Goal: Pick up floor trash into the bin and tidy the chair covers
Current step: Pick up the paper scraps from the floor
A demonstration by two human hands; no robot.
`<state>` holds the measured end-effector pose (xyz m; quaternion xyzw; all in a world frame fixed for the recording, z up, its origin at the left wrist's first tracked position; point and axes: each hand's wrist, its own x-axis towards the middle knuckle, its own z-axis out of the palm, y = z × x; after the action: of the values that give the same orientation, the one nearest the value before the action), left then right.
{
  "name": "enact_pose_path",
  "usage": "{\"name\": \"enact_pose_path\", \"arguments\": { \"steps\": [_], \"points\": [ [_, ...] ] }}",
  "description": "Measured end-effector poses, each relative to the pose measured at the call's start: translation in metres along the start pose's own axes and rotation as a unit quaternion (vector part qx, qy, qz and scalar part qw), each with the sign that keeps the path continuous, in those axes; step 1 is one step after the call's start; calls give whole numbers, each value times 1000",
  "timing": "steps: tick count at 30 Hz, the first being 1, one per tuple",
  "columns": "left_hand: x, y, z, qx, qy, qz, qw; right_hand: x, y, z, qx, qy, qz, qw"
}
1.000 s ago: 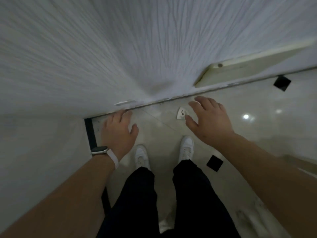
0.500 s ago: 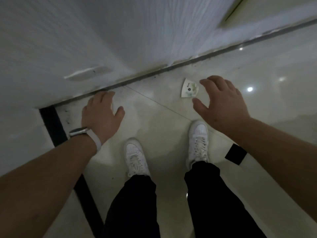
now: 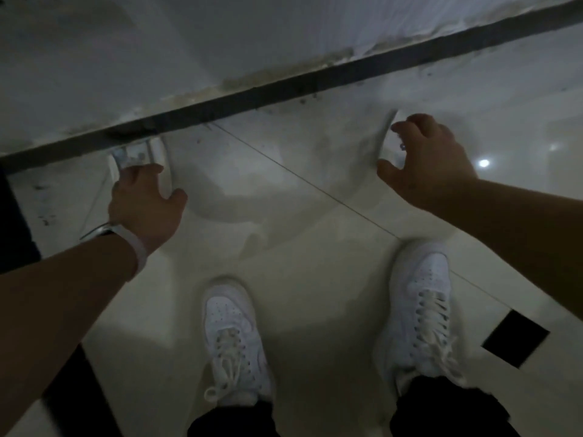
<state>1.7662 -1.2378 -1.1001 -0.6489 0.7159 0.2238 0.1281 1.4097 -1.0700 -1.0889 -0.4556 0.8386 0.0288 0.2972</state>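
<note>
A white printed wrapper (image 3: 135, 154) lies on the pale tiled floor by the dark strip under the wall. My left hand (image 3: 145, 200), with a watch on its wrist, is down on it, fingers bent over its near edge and thumb at its right side. Further right, a small white paper scrap (image 3: 388, 145) sits on the floor. My right hand (image 3: 432, 159) curls round it, with fingertips above the scrap and thumb below. Most of the scrap is hidden by that hand.
A white wall with a dark base strip (image 3: 284, 89) runs across the top. My two white shoes (image 3: 233, 339) (image 3: 419, 307) stand on the floor behind the hands. Black inlay tiles (image 3: 515, 339) (image 3: 15, 222) mark the floor right and left.
The view has dropped much closer to the floor. Both hands went from hovering open to reaching the floor, the left onto the wrapper, the right closing round the scrap.
</note>
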Motion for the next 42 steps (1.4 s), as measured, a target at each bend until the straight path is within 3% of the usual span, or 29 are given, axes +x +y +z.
{"name": "enact_pose_path", "arguments": {
  "steps": [7,14,17,20,23,29,36,42],
  "points": [
    [37,-17,25,16,-10,-57,998,35,10,22,20,-40,84,995],
    [40,-25,18,75,86,23,993,24,4,31,2,-74,100,992],
    [53,-32,10,107,119,-39,986,24,-2,39,15,-80,101,992],
    [63,-45,11,42,86,-125,987,24,-8,44,28,-82,98,991],
    [63,-49,14,-82,42,-167,982,21,-18,46,47,-68,94,992],
    [55,-32,13,-74,37,-201,976,13,-33,43,94,-47,34,994],
    [22,6,4,-193,42,-87,976,-13,-45,16,173,-5,9,985],
    [-35,67,-33,-282,-31,-6,959,-53,-52,-28,220,38,21,975]
  ]
}}
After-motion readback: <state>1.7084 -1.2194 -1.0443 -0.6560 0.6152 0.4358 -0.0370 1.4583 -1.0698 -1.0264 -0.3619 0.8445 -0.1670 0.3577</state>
